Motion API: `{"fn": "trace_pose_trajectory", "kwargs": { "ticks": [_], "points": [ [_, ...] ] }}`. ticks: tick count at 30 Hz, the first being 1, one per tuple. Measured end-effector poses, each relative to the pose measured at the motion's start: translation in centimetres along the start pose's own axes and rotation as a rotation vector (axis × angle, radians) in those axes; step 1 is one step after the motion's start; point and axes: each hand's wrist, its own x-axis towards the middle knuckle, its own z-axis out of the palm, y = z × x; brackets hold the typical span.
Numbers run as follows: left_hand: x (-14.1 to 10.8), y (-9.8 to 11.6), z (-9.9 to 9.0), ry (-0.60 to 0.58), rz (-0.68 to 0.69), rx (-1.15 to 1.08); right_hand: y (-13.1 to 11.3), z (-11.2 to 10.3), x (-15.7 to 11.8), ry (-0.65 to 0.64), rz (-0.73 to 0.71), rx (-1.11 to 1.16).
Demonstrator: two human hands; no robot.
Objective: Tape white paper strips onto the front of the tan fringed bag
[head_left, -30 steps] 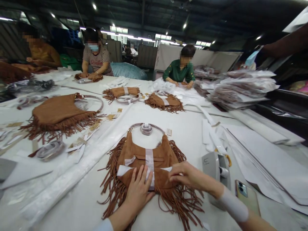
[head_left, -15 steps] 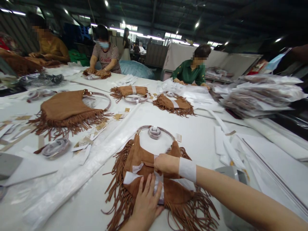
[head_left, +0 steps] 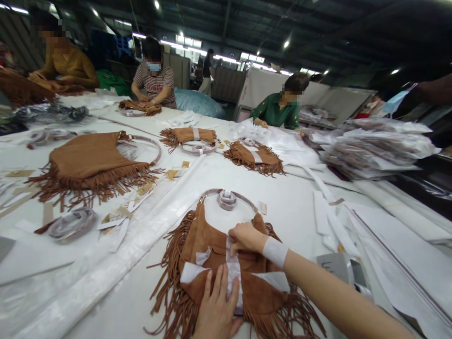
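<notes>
A brown fringed suede bag [head_left: 208,230] lies on the white table in front of me, its curved handle pointing away. White paper [head_left: 192,272] shows at its folded lower part, and a pale strip [head_left: 235,278] runs down its middle. My left hand [head_left: 218,301] lies flat on the bag with fingers spread, beside and partly on the strip. My right hand [head_left: 243,239], a white band round its wrist, is closed at the upper end of the strip; its fingertips are partly hidden. A wrapped coiled strap [head_left: 226,199] sits inside the handle's loop.
Another fringed bag [head_left: 88,157] and a coiled strap [head_left: 72,223] lie left. Two folded bags [head_left: 196,135] [head_left: 254,156] lie farther off. A grey tape dispenser [head_left: 344,273] is at right, near stacked wrapped bags [head_left: 377,146]. Three people work across the table.
My right hand has risen slightly off the bag, and more of the pale strip shows below it. My left hand stays flat on the bag. The whole view has shifted a little.
</notes>
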Motion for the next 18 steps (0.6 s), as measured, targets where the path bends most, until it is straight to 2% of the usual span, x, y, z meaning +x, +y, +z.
{"fn": "trace_pose_trajectory", "kwargs": {
  "ticks": [2, 4, 8, 11, 15, 17, 18],
  "points": [
    [0.0, 0.0, 0.4, 0.024, 0.01, 0.018, 0.0, -0.7, -1.5, -0.022, -0.043, -0.055],
    [0.0, -0.1, 0.7, 0.042, 0.018, 0.042, -0.5, -0.2, -4.0, -0.008, -0.071, -0.08],
    [0.0, -0.1, 1.0, 0.072, 0.047, 0.085, -1.5, 4.3, -9.0, 0.06, -0.195, -0.109],
    [0.0, -0.3, 0.7, 0.095, 0.06, 0.093, -1.5, 6.8, -10.4, 0.127, -0.189, -0.117],
    [-1.0, -1.3, -0.1, 0.095, 0.099, 0.091, -1.7, 6.4, -10.9, 0.156, -0.158, -0.057],
    [-2.0, -2.4, -0.5, 0.11, 0.127, 0.093, -2.3, 6.3, -12.4, 0.228, -0.157, 0.027],
    [-2.5, -3.1, -0.7, 0.123, 0.096, 0.089, -2.8, 6.8, -13.6, 0.286, -0.154, 0.094]
  ]
}}
